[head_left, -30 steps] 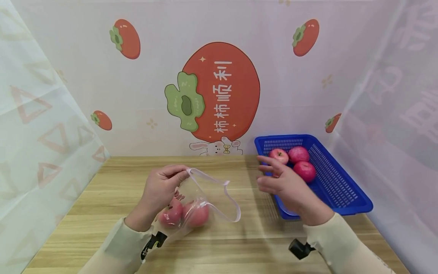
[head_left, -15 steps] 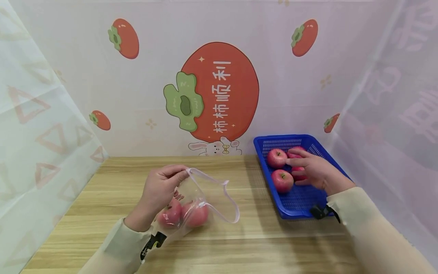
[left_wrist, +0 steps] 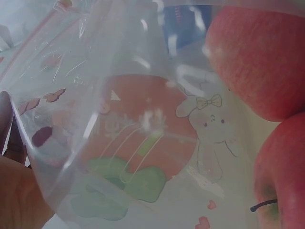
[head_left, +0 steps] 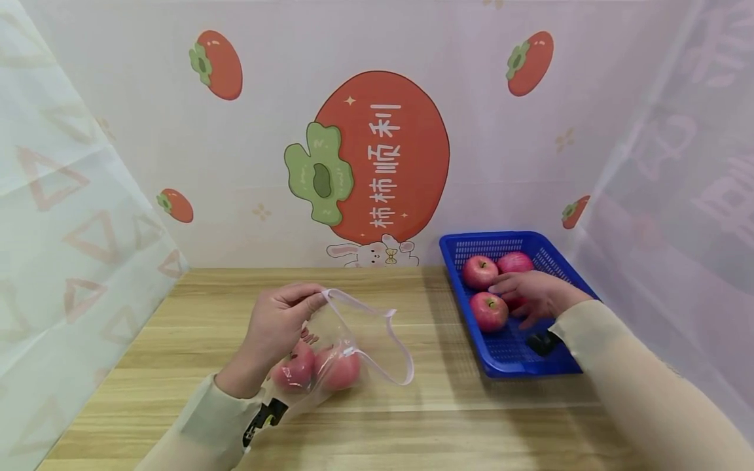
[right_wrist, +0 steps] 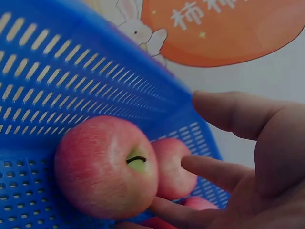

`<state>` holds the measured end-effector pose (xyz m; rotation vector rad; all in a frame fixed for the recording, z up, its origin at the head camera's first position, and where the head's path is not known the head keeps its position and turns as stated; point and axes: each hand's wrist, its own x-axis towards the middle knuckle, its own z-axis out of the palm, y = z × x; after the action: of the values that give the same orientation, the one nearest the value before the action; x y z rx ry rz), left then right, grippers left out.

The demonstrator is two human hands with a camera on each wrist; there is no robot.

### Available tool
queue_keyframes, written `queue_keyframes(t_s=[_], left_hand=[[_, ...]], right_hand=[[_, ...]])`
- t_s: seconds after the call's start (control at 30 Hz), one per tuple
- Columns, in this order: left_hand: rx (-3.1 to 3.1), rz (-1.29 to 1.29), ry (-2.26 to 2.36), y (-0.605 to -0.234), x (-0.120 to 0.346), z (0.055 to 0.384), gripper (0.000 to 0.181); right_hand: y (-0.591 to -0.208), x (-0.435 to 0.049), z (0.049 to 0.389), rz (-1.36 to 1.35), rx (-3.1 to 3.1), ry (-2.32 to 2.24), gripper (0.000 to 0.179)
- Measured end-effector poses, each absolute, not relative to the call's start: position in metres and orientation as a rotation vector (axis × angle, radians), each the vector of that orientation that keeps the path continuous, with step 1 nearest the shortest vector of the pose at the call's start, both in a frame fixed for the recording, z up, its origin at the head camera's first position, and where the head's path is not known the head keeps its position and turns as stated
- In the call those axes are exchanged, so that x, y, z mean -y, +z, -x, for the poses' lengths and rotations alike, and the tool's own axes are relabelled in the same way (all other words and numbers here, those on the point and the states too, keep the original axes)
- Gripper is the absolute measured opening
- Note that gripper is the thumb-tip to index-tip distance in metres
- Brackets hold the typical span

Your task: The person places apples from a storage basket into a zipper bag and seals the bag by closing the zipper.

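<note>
My left hand (head_left: 275, 330) pinches the upper corner of a clear zip bag (head_left: 360, 305), whose mouth gapes toward the right. Two red apples (head_left: 340, 367) lie inside it, low against the table. Over the blue basket (head_left: 490, 358), my right hand (head_left: 535, 296) reaches in among several red apples, thumb and fingers spread apart. The front left apple (right_wrist: 105, 167) is close to its fingertips, and another apple (right_wrist: 174, 167) sits behind that one. One more apple is partly covered by the hand in the head view.
A wooden table (head_left: 383, 435) carries the bag and basket. White printed cloth (head_left: 259, 144) with persimmon pictures rises behind it and on both sides. The basket's slotted walls stand around the apples at the right rear of the table.
My right hand moved right from the basket's left side, uncovering the front left apple, then came slightly lower and back left over the apples. My left hand and the bag stayed put.
</note>
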<state>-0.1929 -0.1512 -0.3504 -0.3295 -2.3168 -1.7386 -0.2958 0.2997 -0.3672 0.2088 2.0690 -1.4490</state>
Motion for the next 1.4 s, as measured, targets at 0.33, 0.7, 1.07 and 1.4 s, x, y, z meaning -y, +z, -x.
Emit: queue_keyframes(t_s=[0.33,0.7,1.07,1.4], left_hand=[[2.299,0.337,-1.743,-0.35,0.15,0.192,0.013],[2.309,0.327,-1.775,-0.353,0.15,0.194,0.013],[2.32,0.328,-1.76,-0.353,0.151,0.194,0.015],[2.321,0.338,-1.748,-0.352,0.152,0.194,0.013]], right_hand=[[-0.386,-0.295,0.302,-0.158,-2.048,-1.395,0.08],[-0.404,-0.291,0.306,-0.091,-2.063,-1.446,0.086],[-0.403,-0.282,0.304,-0.033,-2.216,-1.316,0.088],[-0.4,-0.282,0.305,-0.022,-2.233,-1.321,0.087]])
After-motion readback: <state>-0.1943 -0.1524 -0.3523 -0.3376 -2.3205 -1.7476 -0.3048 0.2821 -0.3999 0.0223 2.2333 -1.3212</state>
